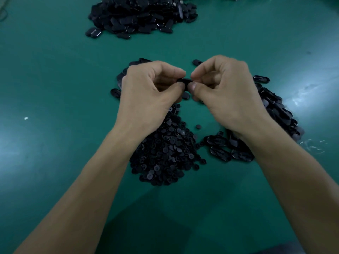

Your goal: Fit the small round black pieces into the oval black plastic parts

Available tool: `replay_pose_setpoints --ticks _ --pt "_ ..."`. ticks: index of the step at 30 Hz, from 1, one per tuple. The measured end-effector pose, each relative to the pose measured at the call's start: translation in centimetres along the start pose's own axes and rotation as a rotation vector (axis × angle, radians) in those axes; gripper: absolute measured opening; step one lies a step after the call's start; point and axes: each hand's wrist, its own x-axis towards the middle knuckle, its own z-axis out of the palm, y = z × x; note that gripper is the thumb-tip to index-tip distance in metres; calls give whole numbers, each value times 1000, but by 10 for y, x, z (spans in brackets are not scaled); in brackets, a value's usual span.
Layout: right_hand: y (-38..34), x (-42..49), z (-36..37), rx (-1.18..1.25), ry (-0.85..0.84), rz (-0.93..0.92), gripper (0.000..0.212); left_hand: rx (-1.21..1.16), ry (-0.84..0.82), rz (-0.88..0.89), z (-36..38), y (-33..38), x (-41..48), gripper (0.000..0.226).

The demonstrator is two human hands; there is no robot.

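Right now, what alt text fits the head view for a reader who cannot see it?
The left hand and right hand pinch one oval black plastic part between their fingers above a green table. A heap of small round black pieces lies between the forearms, loose oval parts lie by the right wrist, and a larger dark pile sits farther back.

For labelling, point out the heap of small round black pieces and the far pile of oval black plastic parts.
Heap of small round black pieces [165,149]: head view, middle.
Far pile of oval black parts [143,13]: head view, middle.
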Motion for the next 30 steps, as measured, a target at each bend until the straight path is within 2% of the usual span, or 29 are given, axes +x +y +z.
replay_pose_setpoints --ticks 5,12,20,30 --pt "3 1 -1 -31 -25 7 35 123 -17 43 2 0 -1 22" --pt "6 1 -2 -34 -16 20 37 212 -22 76 5 2 -3 20" --pt "6 4 -5 37 -78 42 37 299 -72 139 1 5 -5 23" --pt "3 1 -2 212 15 136 40 353 -36 169 3 4 -5 19"
